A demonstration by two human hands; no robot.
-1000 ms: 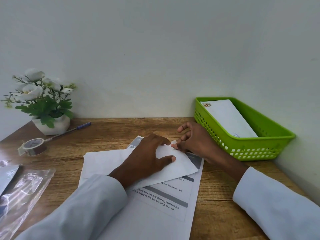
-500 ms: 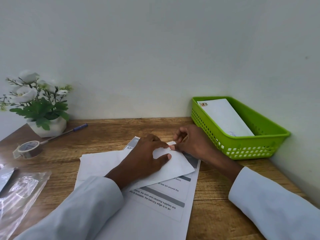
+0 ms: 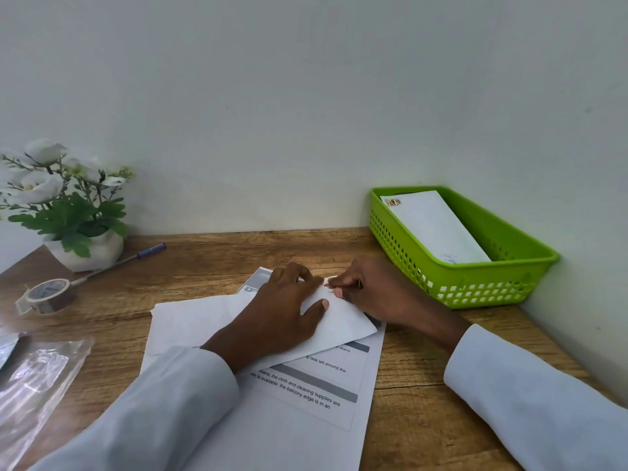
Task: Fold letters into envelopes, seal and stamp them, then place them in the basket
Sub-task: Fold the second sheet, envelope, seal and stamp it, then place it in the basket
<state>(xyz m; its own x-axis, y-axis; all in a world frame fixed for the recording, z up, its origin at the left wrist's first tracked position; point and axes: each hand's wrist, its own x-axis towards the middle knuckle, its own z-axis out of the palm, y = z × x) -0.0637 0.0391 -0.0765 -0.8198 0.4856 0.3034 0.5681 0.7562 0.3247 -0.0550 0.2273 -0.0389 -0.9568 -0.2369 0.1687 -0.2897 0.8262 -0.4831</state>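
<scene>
A white envelope [image 3: 204, 321] lies across a printed letter sheet [image 3: 306, 402] on the wooden desk. My left hand [image 3: 282, 314] presses flat on the envelope, thumb spread. My right hand [image 3: 370, 294] pinches a small stamp [image 3: 329, 287] at the envelope's far right corner, fingertips touching my left fingers. A green plastic basket [image 3: 475, 287] stands at the right against the wall, with one stamped white envelope [image 3: 438, 229] leaning inside it.
A roll of tape [image 3: 47, 295] and a blue pen [image 3: 129, 260] lie at the left, behind them a white pot of white flowers [image 3: 68, 212]. Clear plastic sleeves [image 3: 37, 379] lie at the near left edge. The wall is close behind and to the right.
My right fingers have curled from spread to a pinch on the stamp at the envelope's corner. My left hand has stayed pressed on the envelope.
</scene>
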